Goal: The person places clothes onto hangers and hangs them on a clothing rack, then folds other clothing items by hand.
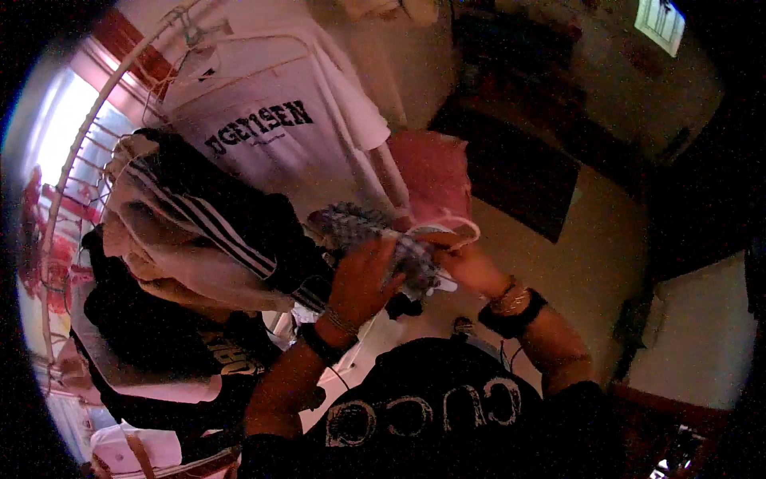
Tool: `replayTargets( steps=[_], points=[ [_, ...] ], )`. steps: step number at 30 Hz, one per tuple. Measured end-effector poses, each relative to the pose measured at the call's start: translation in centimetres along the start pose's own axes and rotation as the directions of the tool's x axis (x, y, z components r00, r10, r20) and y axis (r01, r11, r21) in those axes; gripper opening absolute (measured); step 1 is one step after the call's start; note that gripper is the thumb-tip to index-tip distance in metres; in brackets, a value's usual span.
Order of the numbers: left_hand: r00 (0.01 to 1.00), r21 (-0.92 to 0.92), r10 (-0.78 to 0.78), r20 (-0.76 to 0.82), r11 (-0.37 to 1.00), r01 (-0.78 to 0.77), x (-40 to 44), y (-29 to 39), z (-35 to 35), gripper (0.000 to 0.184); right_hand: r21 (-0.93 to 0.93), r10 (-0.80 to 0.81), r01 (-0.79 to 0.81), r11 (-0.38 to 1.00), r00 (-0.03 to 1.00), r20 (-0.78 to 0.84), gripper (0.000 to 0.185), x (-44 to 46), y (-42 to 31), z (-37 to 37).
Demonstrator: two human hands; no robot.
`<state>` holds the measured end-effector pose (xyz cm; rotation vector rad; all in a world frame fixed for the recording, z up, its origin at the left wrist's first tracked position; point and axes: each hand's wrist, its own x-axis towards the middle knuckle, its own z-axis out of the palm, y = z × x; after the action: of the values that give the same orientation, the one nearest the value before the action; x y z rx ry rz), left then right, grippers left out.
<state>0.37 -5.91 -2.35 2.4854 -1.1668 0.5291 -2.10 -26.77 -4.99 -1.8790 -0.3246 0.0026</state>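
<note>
Checkered cloth (351,227) is bunched between the left hand (363,279) and the right hand (471,267), both closed on it close together, with a white loop (467,223) at the right fingers, just beside the hanging white T-shirt (271,120) and the black striped garment (211,203).

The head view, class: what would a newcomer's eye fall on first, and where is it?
Probably the white shirt with bold dark lettering, hanging at the upper left, with the glaring window near the left edge. Next might come the white-striped black garment below the shirt, then the checked cloth near the centre, between the left hand and right hand.
</note>
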Motion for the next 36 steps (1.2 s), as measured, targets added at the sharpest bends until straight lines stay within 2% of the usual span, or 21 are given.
replayTargets(
  steps=[4,6,8,10,12,14,15,17,18,20,21,22,24,25,26,28,29,32,33,35,36],
  points=[
    [0.994,0.268,0.017,-0.112,0.963,0.014,2.1,-1.1,-1.4,0.046,0.057,-0.152,0.145,0.988,0.98,0.131,0.029,1.3,-1.3,-2.9],
    [0.98,0.097,0.012,0.198,0.995,-0.032,3.6,-1.1,-0.4,0.04,-0.007,-0.201,0.206,0.979,0.964,0.175,0.029,1.9,-1.0,-3.9],
    [0.947,0.078,-0.042,0.317,0.997,0.018,4.8,-1.8,-0.1,0.036,0.081,-0.135,0.121,0.989,0.972,0.194,0.029,1.4,-2.1,-3.8],
    [0.893,0.061,-0.077,0.444,0.997,0.056,5.0,-2.2,-0.6,0.032,-0.021,-0.151,0.151,0.988,0.988,0.0,0.027,0.5,-3.5,-3.5],
    [0.963,0.1,-0.121,0.241,0.99,0.099,5.1,-2.7,-2.4,0.026,-0.121,-0.188,0.168,0.978,0.965,-0.18,0.026,-0.7,-3.8,-4.5],
    [1.0,-0.018,0.009,-0.004,1.0,-0.009,4.2,-6.0,-2.2,0.027,-0.585,-0.518,0.25,0.772,0.78,-0.35,0.028,-2.0,-3.1,-6.2],
    [1.0,-0.02,0.022,0.006,1.0,-0.022,4.3,-6.7,-3.0,0.027,-0.583,-0.513,0.239,0.777,0.777,-0.364,0.028,-3.2,-2.0,-6.5],
    [0.997,-0.09,-0.076,-0.033,0.993,0.073,5.2,-6.9,-3.6,0.027,-0.346,-0.004,-0.104,0.932,0.955,-0.297,0.032,-5.6,2.2,-6.6],
    [0.997,-0.09,-0.068,-0.026,0.994,0.066,5.3,-6.4,-4.4,0.027,-0.341,0.0,-0.11,0.934,0.952,-0.305,0.032,-5.9,2.8,-5.9],
    [0.98,-0.338,-0.193,0.053,0.92,0.2,5.8,-5.5,-6.3,0.026,-0.252,0.115,-0.117,0.961,0.993,-0.024,0.034,-5.7,3.9,-4.2],
    [0.988,-0.303,-0.146,0.056,0.94,0.156,5.6,-5.6,-7.2,0.026,-0.246,0.118,-0.124,0.961,0.992,-0.039,0.034,-5.2,5.2,-2.9],
    [0.989,-0.303,-0.131,0.061,0.942,0.144,5.9,-4.7,-8.3,0.026,0.242,0.102,-0.106,0.965,0.994,0.027,0.034,-4.3,6.7,-1.4],
    [0.987,-0.35,-0.101,0.126,0.926,0.14,6.4,-2.6,-10.5,0.027,0.676,0.046,-0.079,0.733,0.997,0.067,0.034,-2.7,7.3,0.0],
    [0.989,-0.293,-0.108,0.103,0.946,0.134,5.7,-3.3,-10.8,0.027,0.348,-0.041,0.026,0.937,0.999,0.035,0.038,-1.6,7.3,0.3],
    [0.989,-0.29,-0.103,0.104,0.948,0.13,5.4,-3.2,-11.1,0.027,-0.035,-0.131,0.133,0.991,0.991,0.039,0.042,-0.8,7.1,0.7],
    [0.994,-0.327,-0.105,0.037,0.938,0.112,4.7,-2.8,-12.0,0.026,-0.158,-0.127,0.12,0.98,0.991,-0.035,0.05,-0.2,4.1,2.1],
    [1.0,-0.265,0.005,-0.015,0.964,-0.009,3.9,-3.6,-11.9,0.027,-0.277,-0.126,0.093,0.956,0.987,-0.103,0.058,0.1,3.1,2.6],
    [0.991,-0.388,-0.081,-0.108,0.921,0.033,1.7,-3.1,-11.9,0.03,-0.162,-0.126,0.146,0.976,0.984,0.13,0.077,2.3,4.2,3.4],
    [0.995,-0.462,0.068,0.073,0.886,-0.027,3.9,-2.5,-13.7,0.041,-0.16,-0.129,0.151,0.976,0.982,0.137,0.077,2.3,3.8,3.5],
    [0.993,-0.52,-0.051,0.104,0.848,0.098,2.5,-2.8,-14.1,0.044,0.275,-0.199,0.117,0.954,0.935,0.293,0.073,2.0,3.2,3.3],
    [0.986,-0.548,-0.108,0.123,0.821,0.158,1.6,-3.7,-13.2,0.046,0.28,-0.204,0.118,0.953,0.931,0.302,0.073,2.0,3.5,3.0]
  ],
)
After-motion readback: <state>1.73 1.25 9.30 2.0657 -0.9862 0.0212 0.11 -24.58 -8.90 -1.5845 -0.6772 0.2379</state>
